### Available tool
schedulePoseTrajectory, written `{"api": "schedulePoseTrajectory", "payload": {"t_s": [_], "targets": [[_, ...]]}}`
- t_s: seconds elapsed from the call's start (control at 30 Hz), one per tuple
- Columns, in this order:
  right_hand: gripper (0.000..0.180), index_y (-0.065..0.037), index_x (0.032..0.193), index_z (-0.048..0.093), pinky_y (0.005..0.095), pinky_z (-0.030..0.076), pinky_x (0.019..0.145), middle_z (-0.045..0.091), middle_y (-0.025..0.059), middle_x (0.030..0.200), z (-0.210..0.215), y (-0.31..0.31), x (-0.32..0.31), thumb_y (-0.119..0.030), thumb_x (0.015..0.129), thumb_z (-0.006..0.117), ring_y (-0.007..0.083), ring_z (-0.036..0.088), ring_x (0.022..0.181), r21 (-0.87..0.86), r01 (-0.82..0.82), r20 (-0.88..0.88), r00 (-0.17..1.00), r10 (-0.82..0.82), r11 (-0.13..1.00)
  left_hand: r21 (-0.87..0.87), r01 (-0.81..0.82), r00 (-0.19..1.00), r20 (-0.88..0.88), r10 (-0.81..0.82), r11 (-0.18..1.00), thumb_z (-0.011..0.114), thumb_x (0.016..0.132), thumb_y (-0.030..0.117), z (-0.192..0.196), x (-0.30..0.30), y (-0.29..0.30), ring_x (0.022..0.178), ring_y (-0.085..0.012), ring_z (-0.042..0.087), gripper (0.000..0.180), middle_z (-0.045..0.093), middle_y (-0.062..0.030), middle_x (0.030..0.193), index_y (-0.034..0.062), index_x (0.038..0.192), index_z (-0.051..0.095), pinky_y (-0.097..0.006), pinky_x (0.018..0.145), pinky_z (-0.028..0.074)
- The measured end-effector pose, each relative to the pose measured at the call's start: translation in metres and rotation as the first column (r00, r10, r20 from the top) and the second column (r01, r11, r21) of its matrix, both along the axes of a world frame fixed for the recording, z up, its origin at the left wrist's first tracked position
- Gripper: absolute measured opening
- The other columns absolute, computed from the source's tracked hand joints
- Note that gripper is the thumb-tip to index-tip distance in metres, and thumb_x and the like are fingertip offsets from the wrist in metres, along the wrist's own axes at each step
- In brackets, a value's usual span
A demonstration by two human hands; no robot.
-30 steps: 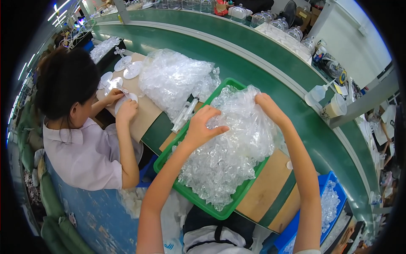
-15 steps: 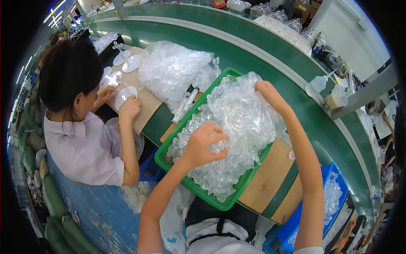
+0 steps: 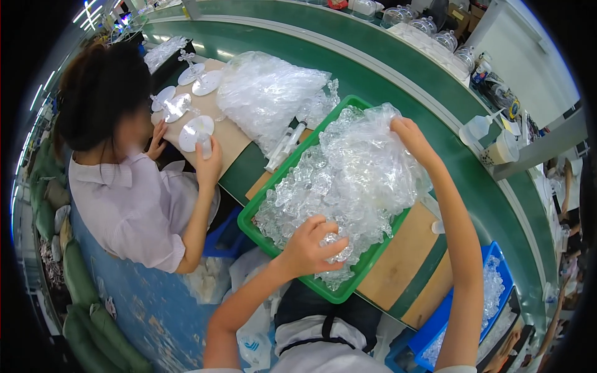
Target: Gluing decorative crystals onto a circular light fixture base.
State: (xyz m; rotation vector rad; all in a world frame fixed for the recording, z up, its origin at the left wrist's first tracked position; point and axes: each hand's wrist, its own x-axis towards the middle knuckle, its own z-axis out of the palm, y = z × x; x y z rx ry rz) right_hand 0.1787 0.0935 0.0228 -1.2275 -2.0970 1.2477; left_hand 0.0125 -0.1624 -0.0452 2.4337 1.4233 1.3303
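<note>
A green plastic crate in front of me is heaped with small clear plastic pieces. A crumpled clear plastic bag lies over the far right part of the heap. My right hand pinches the bag's upper right edge. Low over the near side of the heap is my left hand, its fingers curled but apart among the clear pieces. Whether any piece sits inside that hand is hard to make out.
At my left a co-worker handles white discs on cardboard. A large clear bag and clear tubes lie beyond the crate. To the right stand a blue bin of clear pieces and a squeeze bottle.
My left hand has moved toward me, down to the near part of the heap. My right hand keeps its hold on the bag. The co-worker's near hand has lifted a small clear piece.
</note>
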Motion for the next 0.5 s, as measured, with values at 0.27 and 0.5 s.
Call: {"api": "schedulePoseTrajectory", "payload": {"t_s": [0.27, 0.5], "targets": [[0.031, 0.001, 0.082, 0.055, 0.0260, 0.040, 0.072, 0.055, 0.0032, 0.079, -0.006, 0.005, 0.004, -0.027, 0.079, 0.044, 0.0125, 0.049, 0.076, 0.031, 0.005, -0.003, 1.000, -0.005, 1.000, -0.024, 0.003, 0.935, -0.355, -0.011, 1.000, 0.073, 0.065, 0.035, -0.005, 0.009, -0.029, 0.097, -0.0254, 0.046, 0.041, 0.049, -0.0039, 0.105, 0.0203, 0.102, 0.061, -0.042, 0.084, 0.039], [0.030, 0.000, 0.083, 0.056, 0.0267, 0.040, 0.072, 0.056, 0.0036, 0.080, -0.010, 0.005, 0.004, -0.027, 0.078, 0.044, 0.0131, 0.050, 0.076, 0.046, 0.015, -0.006, 1.000, -0.015, 0.999, -0.197, 0.006, 0.944, -0.322, -0.070, 0.980, 0.067, 0.075, 0.035, 0.011, 0.015, -0.045, 0.114, -0.0268, 0.044, 0.040, 0.049, -0.0066, 0.115, 0.0189, 0.112, 0.060, -0.046, 0.092, 0.035]]}}
